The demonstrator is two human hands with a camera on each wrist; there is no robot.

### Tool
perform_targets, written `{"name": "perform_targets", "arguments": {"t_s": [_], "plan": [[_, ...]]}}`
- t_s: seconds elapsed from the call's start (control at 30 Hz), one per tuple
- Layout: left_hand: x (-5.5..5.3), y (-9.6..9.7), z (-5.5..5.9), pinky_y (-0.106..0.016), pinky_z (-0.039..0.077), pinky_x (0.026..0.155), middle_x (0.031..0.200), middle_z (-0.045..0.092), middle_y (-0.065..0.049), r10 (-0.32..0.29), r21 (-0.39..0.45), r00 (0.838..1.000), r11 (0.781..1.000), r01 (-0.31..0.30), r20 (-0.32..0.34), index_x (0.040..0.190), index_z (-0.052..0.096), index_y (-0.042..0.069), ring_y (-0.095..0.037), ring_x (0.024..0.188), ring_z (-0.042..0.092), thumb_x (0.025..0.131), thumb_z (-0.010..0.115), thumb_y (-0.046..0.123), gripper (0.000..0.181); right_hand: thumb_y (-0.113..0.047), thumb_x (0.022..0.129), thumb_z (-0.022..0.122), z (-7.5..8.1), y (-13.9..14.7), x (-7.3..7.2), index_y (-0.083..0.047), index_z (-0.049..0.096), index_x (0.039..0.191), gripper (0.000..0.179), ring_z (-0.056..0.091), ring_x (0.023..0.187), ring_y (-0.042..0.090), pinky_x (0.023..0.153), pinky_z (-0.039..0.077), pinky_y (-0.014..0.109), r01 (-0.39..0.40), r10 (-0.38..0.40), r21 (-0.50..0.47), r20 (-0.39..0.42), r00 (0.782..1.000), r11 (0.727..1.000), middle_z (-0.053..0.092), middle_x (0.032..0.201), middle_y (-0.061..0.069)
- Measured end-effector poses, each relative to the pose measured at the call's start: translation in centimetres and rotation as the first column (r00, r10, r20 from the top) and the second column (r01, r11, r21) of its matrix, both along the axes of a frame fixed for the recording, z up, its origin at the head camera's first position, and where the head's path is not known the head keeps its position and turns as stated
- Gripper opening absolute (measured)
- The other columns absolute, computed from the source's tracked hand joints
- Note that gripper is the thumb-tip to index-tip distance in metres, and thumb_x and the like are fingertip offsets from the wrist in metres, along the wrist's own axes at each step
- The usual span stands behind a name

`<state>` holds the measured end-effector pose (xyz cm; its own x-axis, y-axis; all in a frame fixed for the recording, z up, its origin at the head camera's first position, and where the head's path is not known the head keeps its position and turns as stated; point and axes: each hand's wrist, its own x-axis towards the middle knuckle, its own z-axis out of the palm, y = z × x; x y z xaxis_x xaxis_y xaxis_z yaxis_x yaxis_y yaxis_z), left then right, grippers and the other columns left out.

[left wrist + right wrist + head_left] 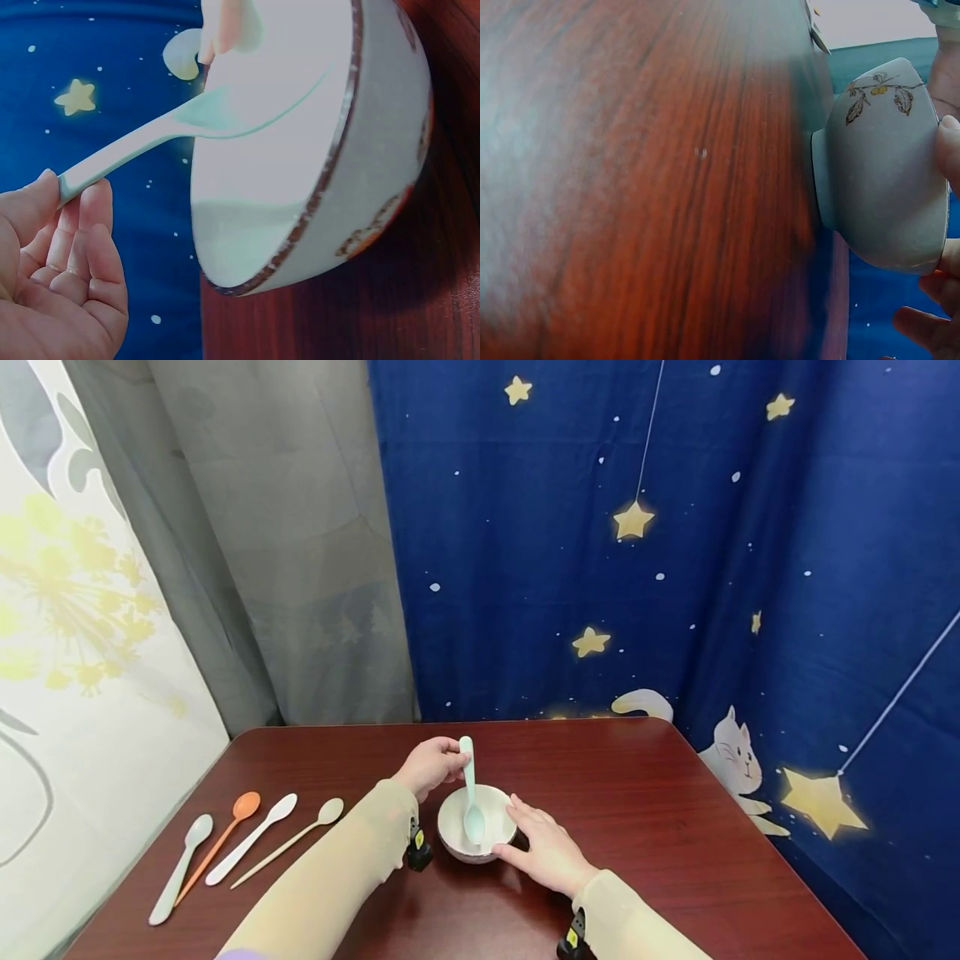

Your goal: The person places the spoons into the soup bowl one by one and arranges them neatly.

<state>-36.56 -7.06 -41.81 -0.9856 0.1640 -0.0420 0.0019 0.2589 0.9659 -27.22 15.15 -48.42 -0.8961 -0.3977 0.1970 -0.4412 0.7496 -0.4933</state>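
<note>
With thumb and fingertips, my left hand [435, 766] pinches the upper handle of a pale mint spoon [468, 770]. The spoon slants down into a white bowl [452, 837], its head inside the bowl. Brown edging on the rim shows in the left wrist view, where the spoon [124, 150] reaches in over the bowl [382, 157]. My right hand [553, 853] holds the bowl's right side at the rim, thumb toward me and fingers on the far side. A leaf-and-berry print decorates the bowl [889, 172] in the right wrist view.
Left of the bowl lie a pale green spoon [180, 870], an orange spoon [245, 806], a white spoon [251, 837] and a cream spoon [328, 812], side by side on the dark red wooden table [675, 827]. Curtains [525, 568] hang behind the table.
</note>
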Motion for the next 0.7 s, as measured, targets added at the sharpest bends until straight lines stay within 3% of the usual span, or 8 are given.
{"name": "perform_targets", "arguments": {"t_s": [0.37,0.53,0.7], "plan": [[-1.2,0.4,-2.0,-0.032,0.055,0.069,0.086,0.066,-0.01,0.008,-0.04,1.0,0.999,-0.008,0.004,0.099,0.064,0.0,-0.017,0.067,0.063,0.089,0.068,0.01,0.014,-0.057,0.089,0.058,0.0,0.1,0.0,-0.004,0.046,0.142,0.075,0.034,0.137,0.035,0.102,0.034,0.061,-0.001,0.001,0.003,-0.011,1.0,1.0,0.034,0.153,0.009],[-1.4,0.5,-2.5,-0.033,0.055,0.07,0.086,0.065,-0.009,0.008,-0.065,1.0,0.998,-0.009,-0.008,0.1,0.064,0.0,-0.018,0.07,0.063,0.09,0.067,0.009,0.014,-0.062,0.088,0.054,0.0,0.2,0.0,-0.006,0.045,0.143,0.079,0.033,0.137,0.035,0.103,0.034,0.059,0.002,-0.002,0.012,0.002,1.0,1.0,0.032,0.154,0.007],[-1.7,0.6,-3.0,-0.035,0.056,0.075,0.086,0.065,-0.01,-0.007,-0.069,1.0,0.998,0.005,-0.026,0.11,0.062,0.0,-0.019,0.075,0.064,0.088,0.069,0.005,0.024,-0.063,0.089,0.054,0.0,0.1,0.0,-0.006,0.045,0.143,0.079,0.033,0.137,0.035,0.103,0.034,0.059,-0.003,0.003,0.015,-0.001,1.0,1.0,0.032,0.154,0.008]]}}
